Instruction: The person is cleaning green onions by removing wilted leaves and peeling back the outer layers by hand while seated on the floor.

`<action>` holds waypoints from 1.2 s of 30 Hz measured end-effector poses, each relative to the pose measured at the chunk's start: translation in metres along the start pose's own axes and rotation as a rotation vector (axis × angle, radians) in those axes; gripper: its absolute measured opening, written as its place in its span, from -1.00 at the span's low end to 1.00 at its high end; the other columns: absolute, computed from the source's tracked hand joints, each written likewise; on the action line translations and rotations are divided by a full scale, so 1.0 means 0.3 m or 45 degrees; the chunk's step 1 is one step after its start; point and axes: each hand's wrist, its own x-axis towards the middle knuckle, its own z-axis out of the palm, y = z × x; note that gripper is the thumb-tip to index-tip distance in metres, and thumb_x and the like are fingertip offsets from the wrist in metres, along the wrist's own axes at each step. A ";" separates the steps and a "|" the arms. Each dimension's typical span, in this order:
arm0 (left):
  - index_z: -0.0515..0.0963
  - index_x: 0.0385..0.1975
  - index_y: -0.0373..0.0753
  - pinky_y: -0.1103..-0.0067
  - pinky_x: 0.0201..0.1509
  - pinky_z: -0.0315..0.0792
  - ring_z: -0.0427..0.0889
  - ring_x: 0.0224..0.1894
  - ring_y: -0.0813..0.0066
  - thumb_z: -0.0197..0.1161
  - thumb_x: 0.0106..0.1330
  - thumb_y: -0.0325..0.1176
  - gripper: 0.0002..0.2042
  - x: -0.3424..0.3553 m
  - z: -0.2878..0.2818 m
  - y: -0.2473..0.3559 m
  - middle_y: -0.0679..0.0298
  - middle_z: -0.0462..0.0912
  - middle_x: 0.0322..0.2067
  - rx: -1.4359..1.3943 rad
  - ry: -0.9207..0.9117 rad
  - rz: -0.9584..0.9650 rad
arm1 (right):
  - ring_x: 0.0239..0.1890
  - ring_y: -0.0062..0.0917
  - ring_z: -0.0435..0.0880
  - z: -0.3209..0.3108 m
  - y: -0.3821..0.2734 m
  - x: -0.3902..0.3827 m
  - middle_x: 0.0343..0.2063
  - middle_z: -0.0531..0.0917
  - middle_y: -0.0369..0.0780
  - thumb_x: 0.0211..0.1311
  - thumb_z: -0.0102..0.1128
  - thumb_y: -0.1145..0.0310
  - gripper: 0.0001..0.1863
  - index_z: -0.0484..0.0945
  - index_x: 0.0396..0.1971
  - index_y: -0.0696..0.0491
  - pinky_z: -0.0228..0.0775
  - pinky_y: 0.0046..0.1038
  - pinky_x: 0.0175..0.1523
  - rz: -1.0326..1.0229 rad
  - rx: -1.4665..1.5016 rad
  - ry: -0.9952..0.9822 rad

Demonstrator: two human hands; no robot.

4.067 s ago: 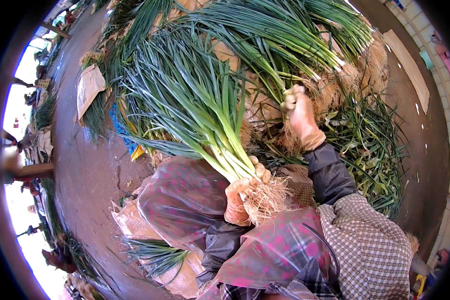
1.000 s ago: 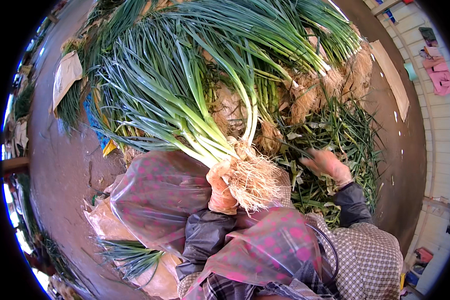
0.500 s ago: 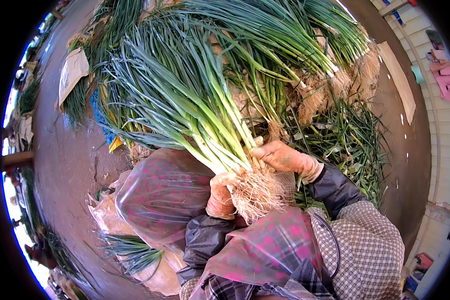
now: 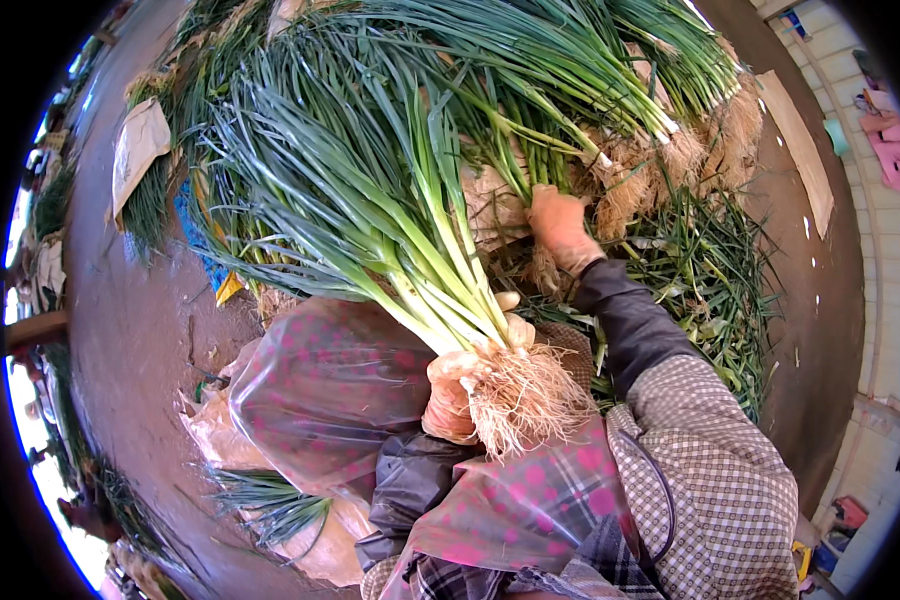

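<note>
My left hand, in an orange-pink glove, is closed round a bunch of green onions just above the roots. The bunch lies tilted over my lap. Its pale stringy roots hang toward me and its long leaves fan out to the upper left. My right hand, gloved alike, reaches forward to the pile. Its fingers curl round a few green onion stalks there, with roots hanging below the hand. The fingertips are partly hidden.
More green onions lie piled ahead, roots toward the right. Loose trimmed leaves heap at my right. A clear plastic sheet with pink dots covers my legs. A cardboard strip lies on the floor at far right. Another small bunch rests at lower left.
My right hand has left the held bunch and moved forward to stalks in the pile. My left hand keeps the bunch, its root end slightly lower now.
</note>
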 end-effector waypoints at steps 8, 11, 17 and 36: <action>0.29 0.14 -0.36 0.64 -0.07 0.43 0.49 -0.10 0.43 0.21 0.08 -0.30 -0.42 0.014 -0.075 -0.010 -0.01 0.42 0.06 0.143 0.025 -0.040 | -0.33 -0.64 0.43 -0.406 0.135 -0.102 -0.39 0.58 -0.35 0.30 0.00 -0.03 -0.53 0.61 -0.20 0.11 0.29 -0.52 -0.11 -0.149 1.581 -0.509; 0.54 -0.24 -0.47 0.58 -0.08 0.46 0.57 -0.20 0.42 0.07 0.30 -0.32 -0.72 0.015 -0.163 -0.110 0.12 0.61 -0.21 0.638 0.191 0.169 | -0.36 -0.65 0.44 -0.330 0.086 -0.115 -0.44 0.56 -0.38 0.36 -0.06 0.02 -0.57 0.60 -0.23 0.09 0.31 -0.55 -0.15 -0.226 1.871 -0.283; 0.54 -0.25 -0.45 0.54 -0.09 0.48 0.60 -0.22 0.37 0.12 0.25 -0.30 -0.72 0.009 -0.325 -0.177 0.14 0.63 -0.33 0.462 0.248 0.035 | -0.75 -0.49 0.44 -0.130 -0.022 -0.137 -0.72 0.49 -0.23 0.42 -0.12 0.15 -0.67 0.48 -0.45 0.05 0.24 -0.43 -0.67 -0.128 0.968 0.582; 0.52 -0.26 -0.43 0.56 -0.16 0.49 0.60 -0.35 0.42 0.13 0.12 -0.43 -0.76 0.051 -0.140 -0.115 0.20 0.59 -0.42 0.262 0.520 0.007 | -0.51 -0.24 0.60 -0.278 0.038 -0.249 -0.64 0.55 -0.07 0.27 -0.12 -0.24 -0.32 0.59 -0.49 0.16 0.44 -0.23 -0.31 -0.461 0.919 -0.576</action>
